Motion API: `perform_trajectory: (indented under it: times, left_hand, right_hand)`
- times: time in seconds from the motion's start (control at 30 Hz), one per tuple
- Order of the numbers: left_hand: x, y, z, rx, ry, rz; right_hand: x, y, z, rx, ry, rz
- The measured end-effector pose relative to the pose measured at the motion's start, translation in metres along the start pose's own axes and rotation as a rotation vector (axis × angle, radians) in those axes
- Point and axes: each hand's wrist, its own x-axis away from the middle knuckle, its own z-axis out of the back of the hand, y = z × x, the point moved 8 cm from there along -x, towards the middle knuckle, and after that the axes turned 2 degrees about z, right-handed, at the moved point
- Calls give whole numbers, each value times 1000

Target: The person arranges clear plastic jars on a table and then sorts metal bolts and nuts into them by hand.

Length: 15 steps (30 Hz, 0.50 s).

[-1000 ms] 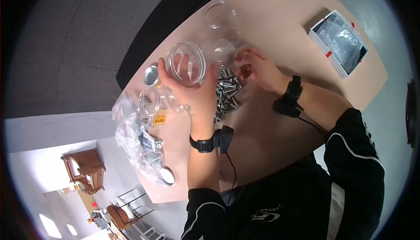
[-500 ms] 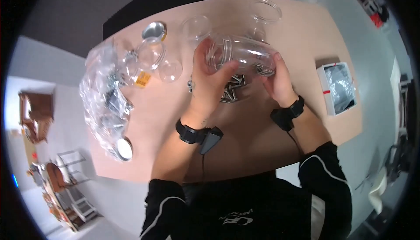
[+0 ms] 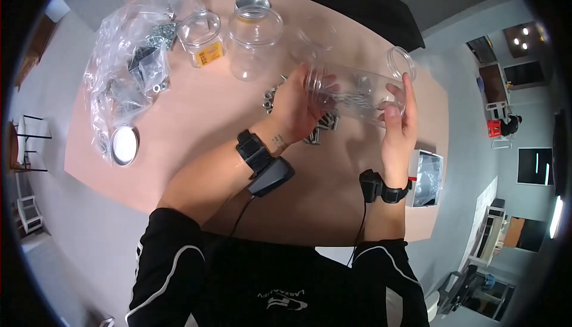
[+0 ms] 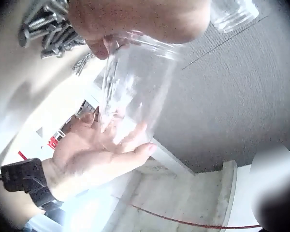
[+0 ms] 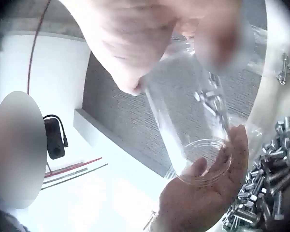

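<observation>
A clear plastic jar (image 3: 360, 80) lies on its side in the air between both hands. The left hand (image 3: 292, 109) grips it around the threaded mouth. At the other end, the right hand (image 3: 398, 136) holds the base, thumb on the near side and fingers beyond. Several loose bolts (image 3: 351, 99) rest along the jar's lower wall, and they show in the right wrist view as metal bolts (image 5: 212, 101). Below the jar is a heap of bolts (image 3: 323, 129) on the table, partly hidden by the left hand and the jar.
Behind the hands stand clear jars (image 3: 256, 47), one with a yellow label (image 3: 209, 53), and a silver lid (image 3: 251, 0). To the left are a plastic bag of hardware (image 3: 134, 59) and a round lid (image 3: 124, 146). A white box (image 3: 426, 178) sits beyond the right wrist.
The right hand, earlier apart from the jar near the bolts, has come onto its base. The jar has tipped onto its side, with bolts now visible inside. The head view has turned.
</observation>
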Motion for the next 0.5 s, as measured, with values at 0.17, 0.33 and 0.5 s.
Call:
perform_trajectory:
  times: [0.17, 0.33, 0.5]
  left_hand:
    - [-5, 2, 4, 73, -21, -21]
    - [0, 9, -3, 69, -22, -53]
    - [-9, 14, 20, 148, 133, -72]
  right_hand:
    - [-8, -30, -7, 66, -26, 76]
    - [-7, -68, -16, 302, -1, 292]
    - [-10, -53, 11, 78, 65, 297]
